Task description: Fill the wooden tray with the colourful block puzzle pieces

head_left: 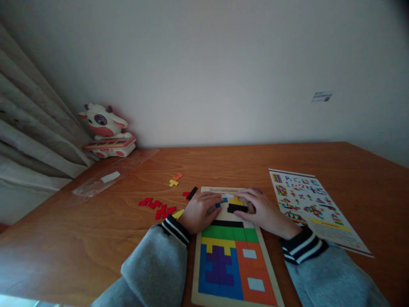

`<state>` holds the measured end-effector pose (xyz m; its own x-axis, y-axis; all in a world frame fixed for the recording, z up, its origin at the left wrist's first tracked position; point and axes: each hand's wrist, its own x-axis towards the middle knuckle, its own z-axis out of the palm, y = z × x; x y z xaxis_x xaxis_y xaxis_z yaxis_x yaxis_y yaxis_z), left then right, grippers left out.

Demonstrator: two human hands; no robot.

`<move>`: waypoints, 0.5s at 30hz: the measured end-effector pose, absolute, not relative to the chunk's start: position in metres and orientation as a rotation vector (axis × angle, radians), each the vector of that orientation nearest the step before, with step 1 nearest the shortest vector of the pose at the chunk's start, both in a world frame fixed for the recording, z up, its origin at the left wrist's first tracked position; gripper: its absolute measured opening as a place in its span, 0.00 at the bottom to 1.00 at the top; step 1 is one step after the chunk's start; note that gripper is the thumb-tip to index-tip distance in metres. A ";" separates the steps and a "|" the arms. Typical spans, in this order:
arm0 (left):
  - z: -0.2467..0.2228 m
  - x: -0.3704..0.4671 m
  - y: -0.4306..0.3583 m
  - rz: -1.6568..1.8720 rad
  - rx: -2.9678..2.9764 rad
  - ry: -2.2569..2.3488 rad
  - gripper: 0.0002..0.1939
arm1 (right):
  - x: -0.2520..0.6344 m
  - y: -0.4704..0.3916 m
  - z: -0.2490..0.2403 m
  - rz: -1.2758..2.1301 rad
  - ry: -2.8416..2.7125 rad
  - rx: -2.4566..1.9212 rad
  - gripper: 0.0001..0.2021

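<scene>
A wooden puzzle board lies flat in front of me, its lower part filled with blue, purple, yellow, orange and green pieces. My left hand rests over the board's upper left, fingers and thumb curved around a blue puzzle piece, which they partly hide. From the right, my right hand reaches over the upper board. Its thumb lies at the lower edge of a black puzzle piece, with the fingers above it by a yellow piece. A black strip lies above the green row.
Red pieces, a yellow piece and a black piece lie left of the board. Farther back are small orange and yellow pieces. A printed sheet lies right; clear plastic and a cow toy are left.
</scene>
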<state>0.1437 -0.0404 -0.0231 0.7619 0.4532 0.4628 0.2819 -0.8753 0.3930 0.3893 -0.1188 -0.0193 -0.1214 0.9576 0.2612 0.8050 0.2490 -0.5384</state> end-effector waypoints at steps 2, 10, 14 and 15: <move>-0.024 0.143 -0.039 0.809 2.651 0.603 0.14 | 0.389 -0.119 -0.018 0.424 -1.960 -1.615 0.24; -0.026 0.137 -0.037 0.812 2.647 0.712 0.12 | 0.390 -0.119 -0.020 0.610 -1.937 -1.541 0.25; -0.025 0.136 -0.039 0.835 2.653 0.626 0.10 | 0.390 -0.118 -0.022 0.594 -1.959 -1.487 0.23; -0.025 0.136 -0.039 0.839 2.656 0.621 0.10 | 0.390 -0.118 -0.022 0.583 -1.957 -1.480 0.23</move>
